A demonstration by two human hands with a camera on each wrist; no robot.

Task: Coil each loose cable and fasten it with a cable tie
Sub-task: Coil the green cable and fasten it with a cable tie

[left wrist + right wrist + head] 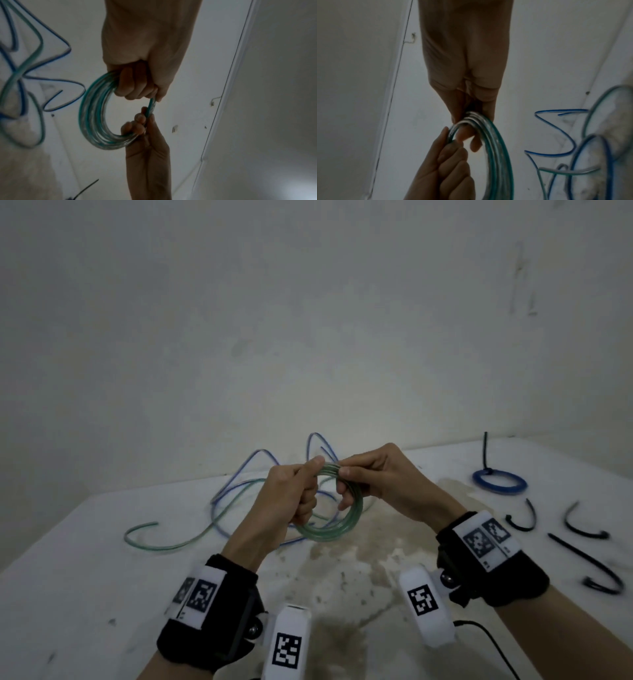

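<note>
A green translucent cable is wound into a coil [334, 527] [93, 119] [496, 155] held above the white table [85, 559]. My left hand [296, 491] [137, 83] grips the coil's left side with curled fingers. At the top right of the coil, my right hand [363, 477] [471, 124] pinches the strands between thumb and fingers. The cable's loose tail [164, 542] trails left over the table. A loose blue cable [239, 474] [56, 83] [556, 135] lies tangled behind the hands.
A blue coil [499, 481], tied with a black cable tie [486, 453], lies at the right rear. Three loose black ties [524, 518] [582, 527] [596, 571] lie on the right. The wall stands close behind the table.
</note>
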